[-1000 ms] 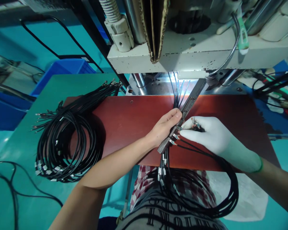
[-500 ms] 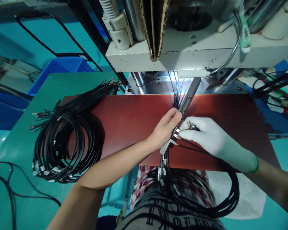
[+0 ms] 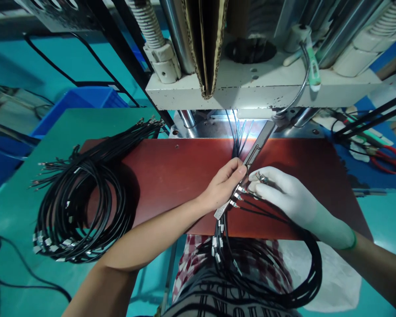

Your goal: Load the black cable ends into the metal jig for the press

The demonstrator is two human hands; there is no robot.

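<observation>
Bare left hand (image 3: 222,187) grips one metal bar (image 3: 247,169) on the red-brown board (image 3: 185,171); gloved right hand (image 3: 285,193) pinches a cable end (image 3: 260,178) beside it. Two black cable coils: one (image 3: 82,202) on the green table (image 3: 16,207), one (image 3: 267,264) in the lap. One press (image 3: 257,83) overhead, one pair of red scissors (image 3: 387,158) right.

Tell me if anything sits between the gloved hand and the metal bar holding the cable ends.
Nothing visible does. The gloved right hand is right beside the metal bar, its fingertips at the cable ends along it. The bare left hand grips the bar from the opposite side.
</observation>
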